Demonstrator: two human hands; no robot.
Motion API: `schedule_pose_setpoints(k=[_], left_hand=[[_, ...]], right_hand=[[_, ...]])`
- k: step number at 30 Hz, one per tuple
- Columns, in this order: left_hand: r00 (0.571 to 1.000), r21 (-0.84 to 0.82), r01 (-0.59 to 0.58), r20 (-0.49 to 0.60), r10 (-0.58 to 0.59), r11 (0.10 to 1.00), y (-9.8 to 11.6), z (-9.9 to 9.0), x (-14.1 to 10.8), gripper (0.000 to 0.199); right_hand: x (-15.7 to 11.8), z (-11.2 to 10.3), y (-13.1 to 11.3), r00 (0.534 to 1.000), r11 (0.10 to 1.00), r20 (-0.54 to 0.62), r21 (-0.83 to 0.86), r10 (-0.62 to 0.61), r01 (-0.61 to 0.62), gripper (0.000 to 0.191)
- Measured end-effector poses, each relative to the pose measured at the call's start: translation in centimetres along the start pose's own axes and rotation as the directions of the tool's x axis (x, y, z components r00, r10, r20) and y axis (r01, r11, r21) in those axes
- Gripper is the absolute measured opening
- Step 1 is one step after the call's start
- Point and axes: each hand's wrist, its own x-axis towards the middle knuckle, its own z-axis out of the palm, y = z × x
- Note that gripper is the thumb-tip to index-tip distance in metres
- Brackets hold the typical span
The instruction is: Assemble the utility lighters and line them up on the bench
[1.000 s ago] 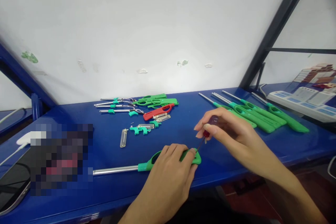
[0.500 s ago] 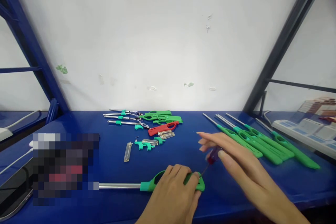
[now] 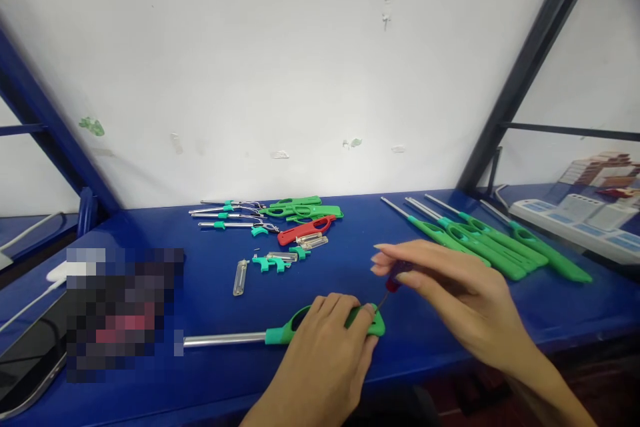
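Note:
A green long-neck lighter with a metal tube lies flat near the table's front edge. My left hand is closed over its handle, pressing it to the table. In my right hand is a small screwdriver with a dark red-purple handle, held between thumb and fingers. Its thin shaft slants down to the handle of the lighter beside my left fingertips; the very tip is hidden there.
Behind lie metal tubes with wires, green shells, a red shell, clear fuel tanks and teal triggers. Several green lighters lie at right. A phone and a blurred-out patch are at left.
My right fingers have closed in more around the screwdriver handle. The left hand keeps its hold on the lighter. The whole view has shifted slightly.

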Motion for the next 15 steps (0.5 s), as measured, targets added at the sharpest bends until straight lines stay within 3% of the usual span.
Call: schedule_pose_setpoints(k=[4, 8, 10, 12, 15], left_hand=[[1.0, -0.018, 0.003, 0.001, -0.003, 1.0, 0.1, -0.2, 0.1, 0.034], [0.993, -0.037, -0.031, -0.118, 0.026, 0.999, 0.0, -0.1, -0.1, 0.027], [0.965, -0.08, -0.068, -0.259, 0.045, 0.994, 0.0, -0.5, -0.1, 0.019], [0.911, -0.122, -0.133, -0.406, 0.073, 0.984, 0.3, -1.6, -0.1, 0.015], [0.853, -0.103, -0.247, -0.494, 0.166, 0.964, 1.8, -5.1, 0.0, 0.022]], right_hand=[[0.2, -0.1, 0.0, 0.995, 0.995, -0.098, -0.096, -0.03, 0.021, 0.029], [0.3, -0.6, -0.1, 1.0, 0.995, 0.011, -0.094, 0.018, -0.017, 0.037], [0.3, -0.9, -0.2, 0.999, 0.996, 0.021, -0.077, 0.037, -0.035, 0.038], [0.3, -1.0, -0.2, 0.999, 0.996, 0.0, -0.073, 0.043, -0.043, 0.038], [0.3, -0.8, 0.0, 0.999, 0.995, -0.03, -0.085, 0.042, -0.044, 0.036]])
